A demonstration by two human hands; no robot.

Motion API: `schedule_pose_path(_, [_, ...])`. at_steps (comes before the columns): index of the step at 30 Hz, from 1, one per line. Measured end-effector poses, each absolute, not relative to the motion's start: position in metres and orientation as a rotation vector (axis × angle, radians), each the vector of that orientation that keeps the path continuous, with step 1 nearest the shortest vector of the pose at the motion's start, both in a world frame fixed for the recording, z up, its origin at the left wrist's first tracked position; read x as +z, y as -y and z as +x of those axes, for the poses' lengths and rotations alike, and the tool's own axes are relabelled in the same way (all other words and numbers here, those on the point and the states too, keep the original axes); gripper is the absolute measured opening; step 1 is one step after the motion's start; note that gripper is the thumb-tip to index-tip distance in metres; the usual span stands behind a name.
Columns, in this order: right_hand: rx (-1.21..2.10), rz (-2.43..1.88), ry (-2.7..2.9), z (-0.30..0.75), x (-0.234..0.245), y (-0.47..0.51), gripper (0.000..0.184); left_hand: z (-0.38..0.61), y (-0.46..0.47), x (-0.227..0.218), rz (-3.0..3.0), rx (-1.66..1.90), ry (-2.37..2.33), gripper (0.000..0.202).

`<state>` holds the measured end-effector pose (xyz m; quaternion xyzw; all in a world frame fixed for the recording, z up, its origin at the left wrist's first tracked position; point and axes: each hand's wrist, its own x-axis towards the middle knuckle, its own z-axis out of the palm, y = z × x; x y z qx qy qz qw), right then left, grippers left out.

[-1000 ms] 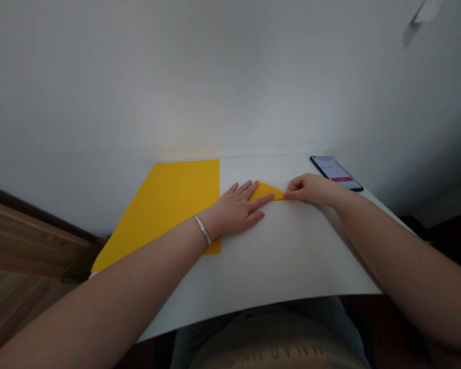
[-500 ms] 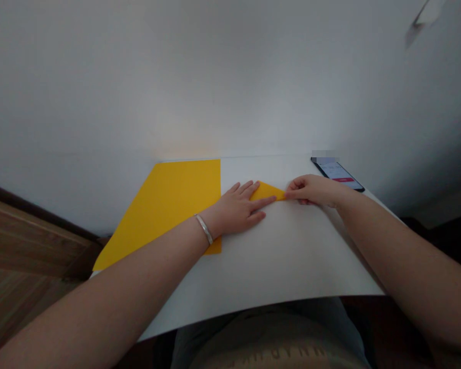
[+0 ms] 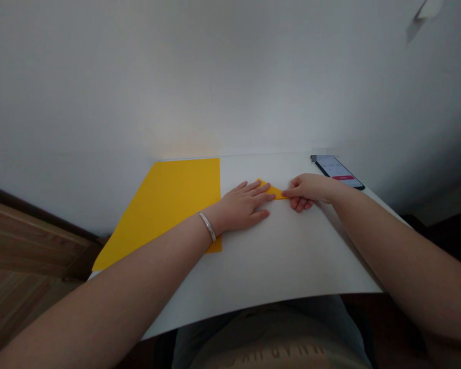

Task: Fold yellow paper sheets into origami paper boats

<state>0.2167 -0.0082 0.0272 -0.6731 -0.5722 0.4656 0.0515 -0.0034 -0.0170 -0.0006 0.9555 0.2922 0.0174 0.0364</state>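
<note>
Behind the far edge, pale wall [image 3: 230, 77], lightly shaded toward the right. Next in size, pushed up to it, white surface [image 3: 292, 261], with both forearms reaching in over its sides. Off beyond the left edge, wooden furniture [image 3: 30, 230], brown and grained. Below the near edge, clothing [image 3: 276, 343] in a dull tan, with lettering too dim to read.

Smaller again, large yellow sheet [image 3: 172, 195], lying flat over the far left corner and down along the left edge. Straight right side of it well in from the right edge, part of its near side hidden under the left forearm.

Then left hand [image 3: 244, 207], palm down with fingers spread, wrist over the sheet's right side, fingertips pressing on folded yellow paper [image 3: 278, 193]. Opposite, right hand [image 3: 307, 189], in from the right edge, pinching the paper's right tip between thumb and finger, remaining fingers curled under.

Near the far right corner, phone [image 3: 340, 171], screen up, slanting along the right edge just beyond the right hand; red bar on the lit display, top end blurred out.

Smaller still, that folded paper: flat on the surface between the two hands, nearer the far edge than the near one, narrowing to a point toward the right edge, left part covered by fingers. Cannot tell how many layers. Last, silvery bracelet [image 3: 207, 226] around the left wrist.
</note>
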Motion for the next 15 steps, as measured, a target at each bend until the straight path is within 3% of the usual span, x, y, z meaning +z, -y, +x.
schedule_pose_path(15, [1.398, -2.101, 1.76, 0.2185, 0.0322, 0.0081, 0.027, -0.0039, 0.0172, -0.0024, 2.987, 0.125, -0.85, 0.049])
